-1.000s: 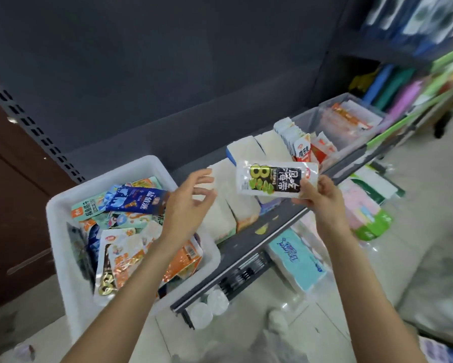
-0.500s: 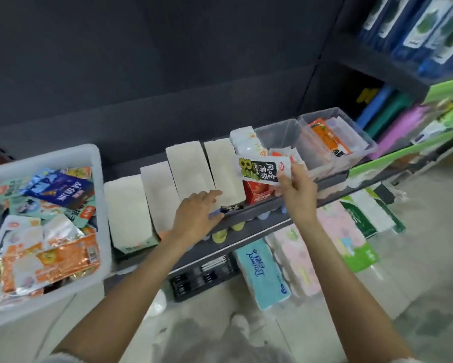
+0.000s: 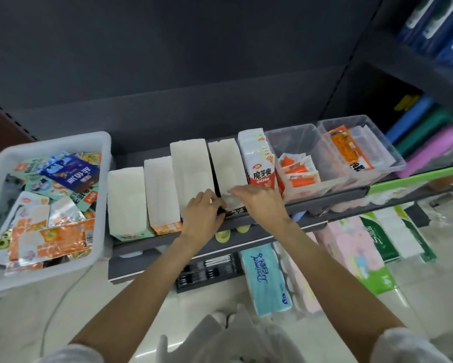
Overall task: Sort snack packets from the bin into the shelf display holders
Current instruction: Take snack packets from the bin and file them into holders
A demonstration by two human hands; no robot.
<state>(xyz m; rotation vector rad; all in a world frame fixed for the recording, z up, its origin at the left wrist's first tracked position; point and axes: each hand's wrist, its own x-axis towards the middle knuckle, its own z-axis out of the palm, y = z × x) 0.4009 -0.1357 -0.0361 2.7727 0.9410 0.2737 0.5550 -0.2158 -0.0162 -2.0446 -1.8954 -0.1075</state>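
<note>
The white bin [image 3: 0, 184] at left holds a loose heap of glossy packets: light, limp and slick by the look of them, best pinched at a sealed edge. On the shelf, the left hand [image 3: 203, 216] curls its fingers on the front of a white holder [image 3: 226, 163], steadying it. The right hand [image 3: 259, 203] pinches the black-and-white packet [image 3: 234, 205], which sits low in that holder's front.

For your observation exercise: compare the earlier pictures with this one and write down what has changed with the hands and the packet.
The right hand brought the clear black-labelled snack packet down from mid-air into the fourth white cardboard holder. The left hand moved from the white plastic bin to that holder's front. Bin contents and other holders stayed put.
</note>
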